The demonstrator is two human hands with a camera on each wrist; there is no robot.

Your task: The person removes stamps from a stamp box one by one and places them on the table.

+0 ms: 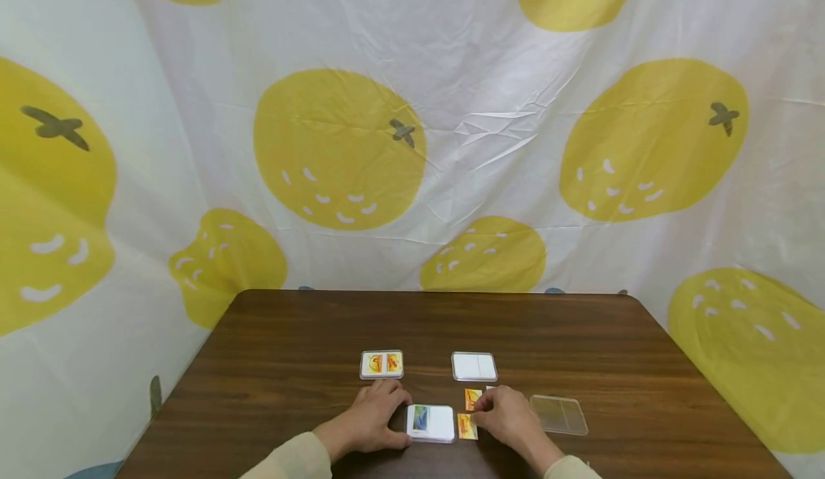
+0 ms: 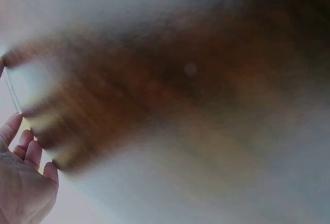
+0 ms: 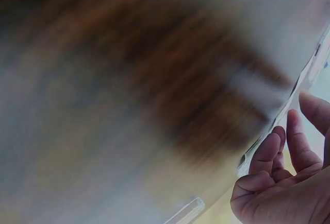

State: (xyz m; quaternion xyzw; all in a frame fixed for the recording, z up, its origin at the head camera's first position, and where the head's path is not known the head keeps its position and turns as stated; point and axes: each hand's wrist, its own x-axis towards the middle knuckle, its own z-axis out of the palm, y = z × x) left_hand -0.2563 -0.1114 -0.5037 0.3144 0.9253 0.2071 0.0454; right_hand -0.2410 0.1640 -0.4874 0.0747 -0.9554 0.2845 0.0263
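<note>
A clear flat case [image 1: 433, 423] lies mid-table, with a blue-green picture piece on its left half and white on its right. My left hand [image 1: 372, 419] grips its left end, index finger at the far corner and thumb at the near one. Beside the case are two small orange-and-yellow picture pieces, a far one [image 1: 473, 399] and a near one [image 1: 467, 427]. My right hand [image 1: 509, 419] reaches over them, thumb and index fingertips right at their right edges. In the right wrist view a gap shows between these fingertips, and the other fingers are bent.
Behind my left hand lies a case [image 1: 382, 364] with two orange picture pieces. A white-backed case [image 1: 474, 366] is at the back right. A transparent cover [image 1: 559, 414] lies right of my right hand. The brown table [image 1: 290, 336] ends at a lemon-printed curtain [image 1: 477, 178].
</note>
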